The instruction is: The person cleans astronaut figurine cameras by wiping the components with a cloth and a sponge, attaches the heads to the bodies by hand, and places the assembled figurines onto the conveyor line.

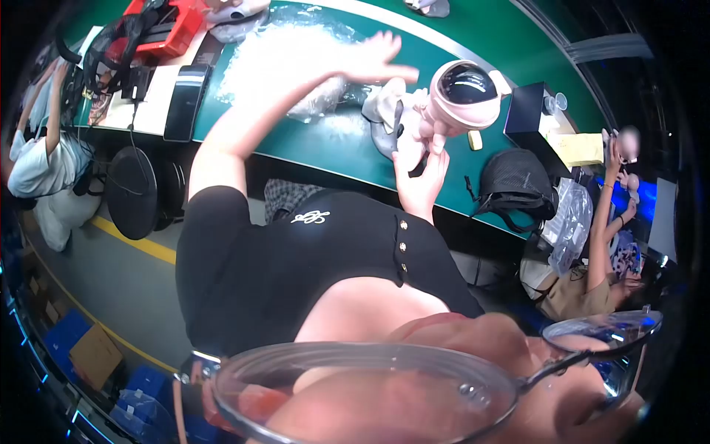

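A pale pink astronaut figurine (425,122) with a large round helmet and a glossy black visor (467,83) is at the front part of the green table. Its helmet points to the right and its white-and-grey base to the left. My right hand (423,185) grips the figurine's near side, thumb and fingers on either side of a lower part. Just beyond the base, my left hand (373,59) hovers with its fingers spread and nothing in it. Beneath my left forearm lies a heap of clear plastic wrap (296,66).
A small yellowish block (475,140) and a black mesh bag (516,185) lie right of the figurine. Further right is a dark box (526,111). At left are a black tray (187,102) and a red bin (174,33). People work at both sides.
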`<state>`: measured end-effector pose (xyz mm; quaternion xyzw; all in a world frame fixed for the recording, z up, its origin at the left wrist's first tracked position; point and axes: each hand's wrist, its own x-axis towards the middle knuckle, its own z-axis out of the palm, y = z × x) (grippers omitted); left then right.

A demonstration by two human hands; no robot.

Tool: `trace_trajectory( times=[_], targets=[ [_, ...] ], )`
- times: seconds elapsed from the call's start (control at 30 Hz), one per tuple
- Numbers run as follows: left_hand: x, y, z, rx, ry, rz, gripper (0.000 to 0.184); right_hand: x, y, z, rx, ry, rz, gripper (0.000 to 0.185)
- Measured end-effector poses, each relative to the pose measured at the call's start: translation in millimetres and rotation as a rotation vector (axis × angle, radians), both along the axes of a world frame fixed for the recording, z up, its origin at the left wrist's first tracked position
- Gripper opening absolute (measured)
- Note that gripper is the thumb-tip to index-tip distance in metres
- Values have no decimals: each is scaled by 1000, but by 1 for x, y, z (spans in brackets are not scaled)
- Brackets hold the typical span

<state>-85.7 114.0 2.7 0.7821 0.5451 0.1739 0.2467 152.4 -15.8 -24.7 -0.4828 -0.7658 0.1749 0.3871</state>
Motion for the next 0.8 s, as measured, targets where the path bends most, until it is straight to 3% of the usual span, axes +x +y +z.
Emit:
trace_trajectory(
  times=[0.07,0.1,0.17,0.2,0.23,0.3,0.57,0.8],
  targets=[
    [-7,82,-7,266,-25,187,79,-2,2,1,21,27,0,71],
    [-2,113,-21,520,-22,355,69,-2,3,3,28,21,3,69],
    [1,105,40,1029,363,-45,40,0,2,5,37,20,3,65],
    [18,140,24,601,39,271,49,0,2,6,41,27,4,63],
    [15,175,1,635,372,261,56,-2,3,6,48,35,7,61],
    [3,234,-64,894,203,300,57,-2,7,3,88,42,1,62],
    [-13,111,-22,580,209,191,54,2,6,-4,40,64,19,69],
    [-17,0,-6,399,220,239,54,5,9,-13,119,30,39,80]
  ],
)
